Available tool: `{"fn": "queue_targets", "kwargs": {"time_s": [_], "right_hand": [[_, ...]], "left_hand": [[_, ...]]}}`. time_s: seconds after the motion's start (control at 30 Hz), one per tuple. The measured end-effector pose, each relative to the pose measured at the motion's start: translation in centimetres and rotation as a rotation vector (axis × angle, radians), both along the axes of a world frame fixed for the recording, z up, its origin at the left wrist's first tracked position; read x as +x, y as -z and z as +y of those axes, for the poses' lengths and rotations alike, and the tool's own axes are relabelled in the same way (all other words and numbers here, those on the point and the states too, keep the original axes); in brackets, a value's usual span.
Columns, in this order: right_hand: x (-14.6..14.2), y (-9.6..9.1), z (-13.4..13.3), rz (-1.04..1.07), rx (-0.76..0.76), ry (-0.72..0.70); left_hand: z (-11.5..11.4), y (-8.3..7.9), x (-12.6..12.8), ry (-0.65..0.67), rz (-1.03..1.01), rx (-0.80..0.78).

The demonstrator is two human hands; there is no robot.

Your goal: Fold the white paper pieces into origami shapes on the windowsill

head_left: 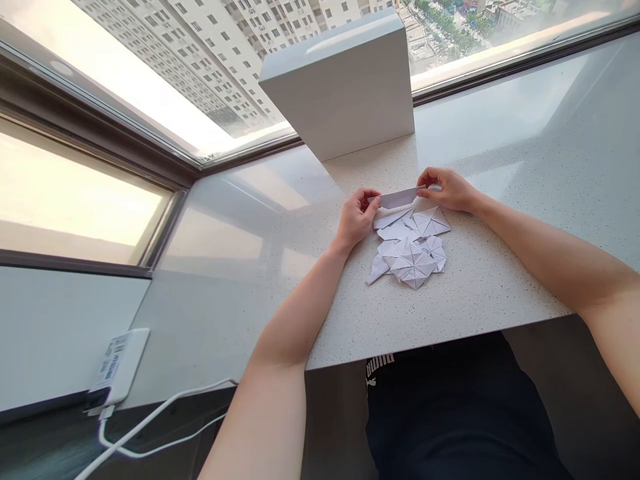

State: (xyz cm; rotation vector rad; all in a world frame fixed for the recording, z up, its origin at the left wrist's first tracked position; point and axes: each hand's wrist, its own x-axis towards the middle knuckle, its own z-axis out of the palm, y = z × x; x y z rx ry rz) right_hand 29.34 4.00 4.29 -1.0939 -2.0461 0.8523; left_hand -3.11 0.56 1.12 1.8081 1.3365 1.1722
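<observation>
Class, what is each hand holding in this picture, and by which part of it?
Both hands hold one folded white paper strip: the left hand pinches its left end, the right hand its right end.

A narrow folded strip of white paper [399, 198] spans level between the left hand [357, 217] and right hand [447, 190], with a loose heap of pointed origami units [411, 257] just below them.

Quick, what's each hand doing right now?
Left hand: closed, pinching one end of a folded white paper strip.
Right hand: closed, pinching the strip's other end.
</observation>
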Motion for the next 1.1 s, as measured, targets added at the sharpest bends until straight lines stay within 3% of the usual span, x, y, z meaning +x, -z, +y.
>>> {"fn": "queue_targets", "kwargs": {"time_s": [0.27, 0.43, 0.5, 0.57, 0.67, 0.77, 0.9, 1.1], "right_hand": [[0.1, 0.5, 0.4, -0.028, 0.015, 0.019], [-0.5, 0.0, -0.5, -0.036, 0.161, 0.080], [-0.8, -0.8, -0.9, -0.027, 0.205, 0.045], [-1.0, -2.2, -1.2, -0.069, 0.163, -0.095], [-0.5, -4.4, -1.1, -0.259, -0.019, -0.318], [0.3, -6.0, -0.8, -0.435, -0.123, -0.299], [0.9, -6.3, -0.5, -0.548, -0.185, -0.263], [-0.2, -7.4, -2.0, -0.508, -0.108, -0.327]], "left_hand": [[0.3, 0.1, 0.0, -0.038, 0.012, -0.018], [0.6, 0.6, -0.3, -0.074, -0.008, 0.000], [0.7, 0.8, -0.3, -0.076, -0.036, 0.012], [0.8, 1.0, -0.3, -0.079, -0.060, 0.022], [0.9, 1.1, -0.2, -0.079, -0.070, 0.032], [0.9, 1.2, -0.2, -0.066, -0.068, 0.041], [1.0, 1.4, -0.2, -0.049, -0.050, 0.059], [1.4, 2.0, -0.3, -0.035, -0.044, 0.094]]}}
